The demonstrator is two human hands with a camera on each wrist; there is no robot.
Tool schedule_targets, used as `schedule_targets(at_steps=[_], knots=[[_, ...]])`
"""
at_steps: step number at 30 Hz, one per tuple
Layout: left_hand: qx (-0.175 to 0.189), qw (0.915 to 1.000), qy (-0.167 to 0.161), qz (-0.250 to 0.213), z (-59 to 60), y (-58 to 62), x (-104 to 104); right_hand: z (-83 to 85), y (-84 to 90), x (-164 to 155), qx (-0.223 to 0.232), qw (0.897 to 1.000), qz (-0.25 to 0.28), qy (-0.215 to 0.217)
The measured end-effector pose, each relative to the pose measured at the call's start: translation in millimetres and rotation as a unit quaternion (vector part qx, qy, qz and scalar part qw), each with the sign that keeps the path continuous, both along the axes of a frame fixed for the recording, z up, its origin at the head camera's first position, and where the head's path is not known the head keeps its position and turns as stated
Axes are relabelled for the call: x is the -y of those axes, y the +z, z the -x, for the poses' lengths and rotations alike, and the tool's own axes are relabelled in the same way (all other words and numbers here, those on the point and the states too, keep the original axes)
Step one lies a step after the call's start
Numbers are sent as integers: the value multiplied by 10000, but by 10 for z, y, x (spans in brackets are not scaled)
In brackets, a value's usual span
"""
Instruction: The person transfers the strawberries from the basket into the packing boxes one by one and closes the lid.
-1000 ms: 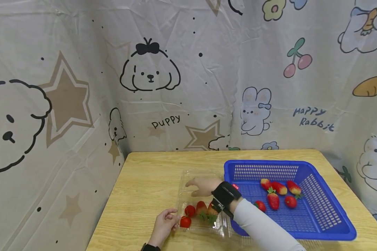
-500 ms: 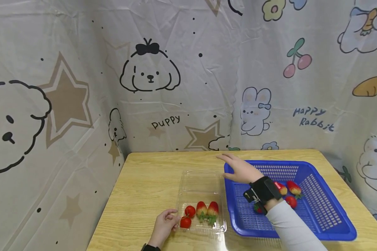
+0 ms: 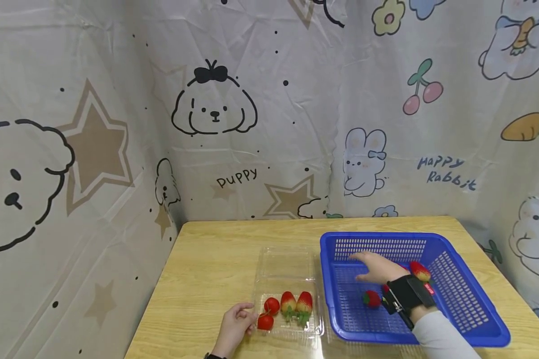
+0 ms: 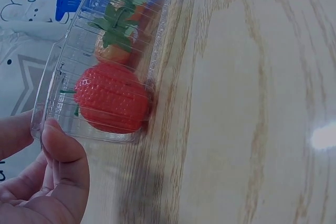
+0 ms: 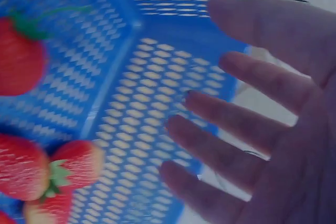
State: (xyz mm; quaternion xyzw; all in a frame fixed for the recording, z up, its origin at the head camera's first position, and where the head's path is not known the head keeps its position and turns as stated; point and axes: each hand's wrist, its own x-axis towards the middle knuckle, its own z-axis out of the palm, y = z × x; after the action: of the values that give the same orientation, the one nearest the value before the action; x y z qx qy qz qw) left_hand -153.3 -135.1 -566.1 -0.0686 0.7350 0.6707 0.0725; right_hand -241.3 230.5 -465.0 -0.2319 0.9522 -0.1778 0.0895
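A clear plastic box lies open on the wooden table, just beside the blue basket, so that fruit can be passed across a short gap. Its near left corner is pinched by the left hand — in the left wrist view the thumb is seen pressed on the rim, fingers curled beneath — a hold that appears meant to keep the light box from sliding. Four strawberries are gathered at the near end of the box, one of them lying against the wall by the thumb. The right hand is held inside the basket, palm down, its fingers spread and straight — nothing is gripped by it. Beneath and beside it, loose strawberries are spread on the basket floor: one is seen just left of the wrist strap, another to the right of the hand, and more are shown in the right wrist view. A printed cloth is hung behind the table.
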Motion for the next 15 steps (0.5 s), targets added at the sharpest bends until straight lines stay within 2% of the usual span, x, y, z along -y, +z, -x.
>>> schedule_targets(at_steps=[4, 9, 11, 15], knots=[[-56, 10000, 13, 13, -2, 7, -1, -59, -118, -69, 662, 9974, -131, -240], [-144, 9999, 23, -22, 2, 5, -7, -100, -248, -105, 1394, 9865, -414, -751], [-161, 9998, 24, -64, -4, 5, -12, -109, -296, -113, 1532, 9835, -532, -806], [-182, 9998, 29, -105, -22, 9, -22, -114, -380, -123, 1554, 9836, -575, -712]])
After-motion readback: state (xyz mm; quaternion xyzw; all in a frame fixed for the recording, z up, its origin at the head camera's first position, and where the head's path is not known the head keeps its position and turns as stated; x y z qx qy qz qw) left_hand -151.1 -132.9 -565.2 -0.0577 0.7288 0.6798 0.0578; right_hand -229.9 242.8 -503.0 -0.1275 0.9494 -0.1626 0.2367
